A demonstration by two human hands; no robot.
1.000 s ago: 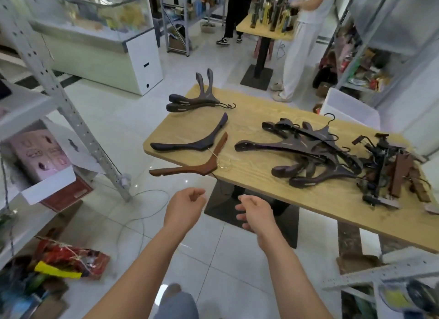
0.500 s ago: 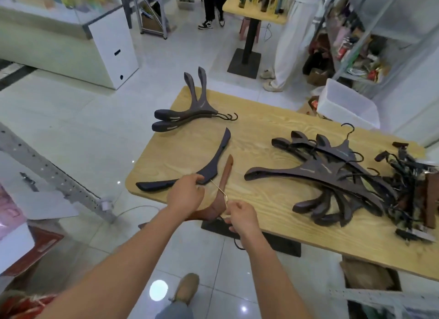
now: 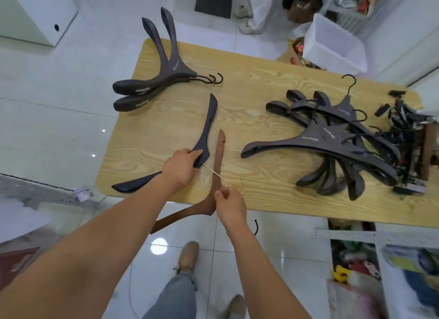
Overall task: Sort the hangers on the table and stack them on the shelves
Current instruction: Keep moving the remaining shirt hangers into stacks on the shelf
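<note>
Left hand [image 3: 180, 169] grips dark hanger [image 3: 209, 128] at its middle. Right hand [image 3: 229, 205] pinches its gold hook [image 3: 213, 173]. Brown hanger [image 3: 221, 147] lies between the hands, overhanging table [image 3: 261, 85] edge.

The left hand [image 3: 181, 169] covers the middle of the dark blue wooden hanger [image 3: 209, 119]. The right hand [image 3: 229, 205] hides the neck of the reddish-brown wooden hanger [image 3: 218, 157]; its curled fingers [image 3: 219, 195] seem to pinch the thin gold wire hook [image 3: 215, 173], though the contact is hidden. The tangle of black clip hangers [image 3: 408, 138] runs past the right edge. The colourful clutter [image 3: 356, 299] on the floor is blurred.
</note>
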